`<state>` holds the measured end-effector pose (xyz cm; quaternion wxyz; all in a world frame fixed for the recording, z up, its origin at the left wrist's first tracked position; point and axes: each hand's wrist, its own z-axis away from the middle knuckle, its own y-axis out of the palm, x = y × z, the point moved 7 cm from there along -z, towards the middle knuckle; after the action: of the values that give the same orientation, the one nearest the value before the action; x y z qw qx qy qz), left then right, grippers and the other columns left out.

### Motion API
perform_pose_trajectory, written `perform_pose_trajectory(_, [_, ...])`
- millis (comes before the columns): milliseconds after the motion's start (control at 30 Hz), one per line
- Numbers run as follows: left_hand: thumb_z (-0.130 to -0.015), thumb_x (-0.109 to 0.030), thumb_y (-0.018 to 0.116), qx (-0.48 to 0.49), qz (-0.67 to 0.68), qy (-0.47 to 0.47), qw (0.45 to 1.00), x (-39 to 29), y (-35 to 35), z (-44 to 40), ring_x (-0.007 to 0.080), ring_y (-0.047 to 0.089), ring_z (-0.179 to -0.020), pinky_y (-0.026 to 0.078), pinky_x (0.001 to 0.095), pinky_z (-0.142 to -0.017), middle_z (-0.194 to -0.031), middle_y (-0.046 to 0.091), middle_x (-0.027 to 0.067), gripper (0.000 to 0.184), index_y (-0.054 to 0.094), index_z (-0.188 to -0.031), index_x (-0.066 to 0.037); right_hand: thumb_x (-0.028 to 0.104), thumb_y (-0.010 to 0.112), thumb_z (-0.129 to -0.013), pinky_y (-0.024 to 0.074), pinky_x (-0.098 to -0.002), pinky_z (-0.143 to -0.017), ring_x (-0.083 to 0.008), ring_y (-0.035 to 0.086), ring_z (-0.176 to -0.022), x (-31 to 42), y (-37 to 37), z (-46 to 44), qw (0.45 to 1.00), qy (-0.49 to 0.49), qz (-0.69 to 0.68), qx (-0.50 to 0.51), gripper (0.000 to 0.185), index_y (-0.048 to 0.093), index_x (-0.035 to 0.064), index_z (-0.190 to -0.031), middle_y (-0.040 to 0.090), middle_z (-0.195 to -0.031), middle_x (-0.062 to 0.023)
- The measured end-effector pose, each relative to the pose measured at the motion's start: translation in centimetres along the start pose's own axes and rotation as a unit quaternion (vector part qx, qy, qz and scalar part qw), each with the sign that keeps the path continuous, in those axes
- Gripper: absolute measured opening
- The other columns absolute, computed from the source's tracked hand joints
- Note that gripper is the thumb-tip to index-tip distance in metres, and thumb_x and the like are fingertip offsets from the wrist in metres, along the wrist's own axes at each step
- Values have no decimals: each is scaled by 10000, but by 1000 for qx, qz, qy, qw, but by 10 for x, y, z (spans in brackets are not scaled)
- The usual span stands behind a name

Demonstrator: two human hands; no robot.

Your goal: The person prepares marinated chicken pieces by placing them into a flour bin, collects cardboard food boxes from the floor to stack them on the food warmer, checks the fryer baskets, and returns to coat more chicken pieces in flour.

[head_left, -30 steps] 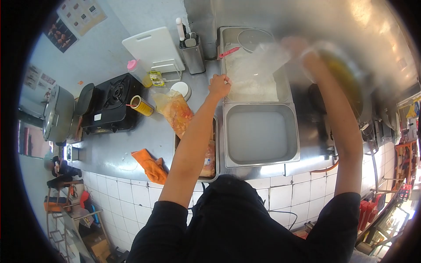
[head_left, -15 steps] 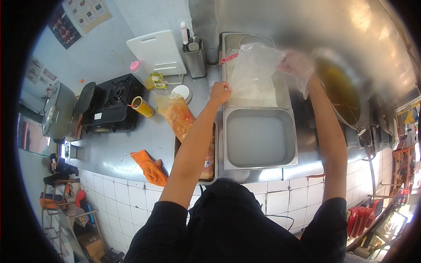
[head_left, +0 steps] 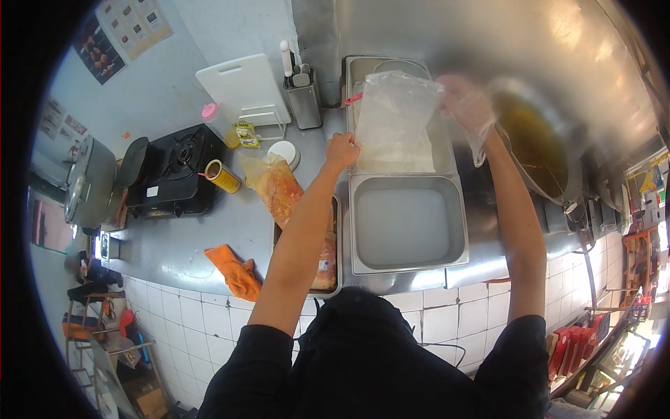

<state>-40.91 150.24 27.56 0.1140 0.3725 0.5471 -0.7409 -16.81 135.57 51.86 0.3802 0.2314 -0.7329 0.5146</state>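
A clear plastic bag (head_left: 398, 105) is stretched between my hands above the floury metal tray (head_left: 441, 150). My left hand (head_left: 343, 150) pinches its lower left corner beside the tray's left edge. My right hand (head_left: 467, 105), in a loose clear plastic glove, holds the bag's upper right side. Below the bag, white powder (head_left: 405, 159) covers part of the tray. A red-handled tool (head_left: 354, 99) and the rim of a round sieve (head_left: 401, 64) lie at the tray's far end, partly behind the bag.
Nearer me is a metal pan of cloudy liquid (head_left: 405, 227). A wok of oil (head_left: 534, 143) stands right. Left are bagged marinated meat (head_left: 276, 188) over a tray, an orange cloth (head_left: 234, 272), a yellow can (head_left: 223, 177), a black stove (head_left: 183, 167) and a utensil holder (head_left: 304, 105).
The bag, blurred and bunched one second ago, now hangs spread out. My right hand has come left and down from near the wok. My left hand stays nearly in place.
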Motion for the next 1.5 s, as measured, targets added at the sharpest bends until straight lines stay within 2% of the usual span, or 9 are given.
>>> perform_pose_trajectory(367, [-838,-300,669,-13,-4,-10,1000,-5,-3,4,354,454,-1251,365,577,-998,-1259,519,98,190,670,-993,-191,137,621,-915,547,-271,-676,-96,636,-784,-22,-2,-10,998,57,-8,7,94,618,45,-895,668,-881,-28])
perform_pose_trajectory(867, [-833,-187,648,-105,-36,-12,994,-23,-20,3,342,470,-1217,391,524,-968,-1218,526,98,192,658,-1024,-172,240,624,-904,542,-324,-712,-170,638,-806,-3,-29,-6,996,40,78,-1,180,643,83,-988,658,-921,-60])
perform_pose_trajectory(1000, [-829,-180,646,-115,-30,-12,993,-32,-22,2,347,475,-1215,393,526,-969,-1212,528,99,199,657,-1028,-181,254,599,-897,520,-395,-792,-291,657,-858,-17,-12,2,943,-113,310,45,224,633,77,-1029,685,-991,-121])
perform_pose_trajectory(1167, [-841,-203,650,-114,31,-11,993,-32,-15,-10,359,479,-1219,403,544,-968,-1220,531,108,199,652,-1040,-204,233,543,-932,492,-425,-906,-330,635,-994,-8,25,35,851,-79,510,100,246,637,124,-1132,678,-1073,-137])
perform_pose_trajectory(1233, [-845,-216,658,-122,42,-26,991,-29,-17,-16,368,477,-1222,407,553,-969,-1235,529,119,209,647,-1054,-211,223,521,-948,483,-429,-927,-322,618,-1041,10,16,51,840,-43,541,14,225,643,119,-1106,668,-1096,-133])
perform_pose_trajectory(1333, [-824,-240,707,-152,105,7,983,-13,-1,-30,394,450,-1265,392,582,-999,-1298,513,167,419,578,-1222,-219,253,500,-972,473,-434,-920,-312,597,-1049,-57,26,59,864,-180,470,-12,217,641,95,-1015,656,-1075,-123])
perform_pose_trajectory(1433, [-829,-292,721,-280,108,-15,954,-9,25,-39,412,404,-1327,361,482,-1090,-1384,455,247,738,367,-1409,-4,85,470,-986,508,-354,-844,-272,622,-930,-26,32,77,734,-135,659,-90,242,577,28,-1196,644,-1103,-123])
perform_pose_trajectory(1467, [-841,-318,706,-182,202,-87,958,-27,9,-9,404,414,-1321,341,469,-1106,-1380,444,279,773,335,-1423,30,127,493,-982,512,-350,-834,-265,623,-938,-30,29,83,757,-99,635,-120,241,578,32,-1186,643,-1093,-125])
perform_pose_trajectory(1500, [-848,-323,696,-207,226,-54,950,-38,13,2,410,436,-1291,359,466,-1086,-1351,461,284,747,343,-1402,33,169,515,-979,516,-346,-823,-258,625,-945,-39,18,86,865,-22,472,-167,247,580,35,-1175,642,-1083,-127])
